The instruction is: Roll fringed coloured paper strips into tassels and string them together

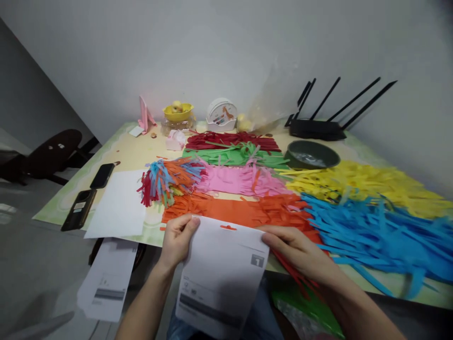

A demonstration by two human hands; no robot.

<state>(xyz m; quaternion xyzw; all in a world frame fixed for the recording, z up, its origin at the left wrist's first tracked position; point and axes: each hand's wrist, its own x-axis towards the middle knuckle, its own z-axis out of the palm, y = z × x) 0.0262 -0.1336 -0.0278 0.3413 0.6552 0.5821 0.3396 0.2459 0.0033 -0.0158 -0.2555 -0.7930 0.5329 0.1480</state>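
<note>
A white printed card point(222, 269) with a hanging slot near its top edge is held upright over the lap. My left hand point(179, 238) pinches its upper left corner, and my right hand point(292, 245) grips the upper right corner between thumb and fingers. Just behind the card lies a fringed orange paper sheet point(230, 211). Beyond it are pink point(226, 179), green point(230, 155) and dark red point(230, 140) fringed strips. A multicoloured bundle of strips point(170, 177) sits left of the pink one. Blue point(389, 236) and yellow point(375, 184) fringes spread out on the right.
Two phones point(102, 175) point(78, 209) and a white sheet point(120, 203) lie at the left. Another printed card point(109, 278) is below the table edge. A dark green bowl point(311, 155) and a black router point(314, 128) stand at the back right; a green package point(307, 307) is below.
</note>
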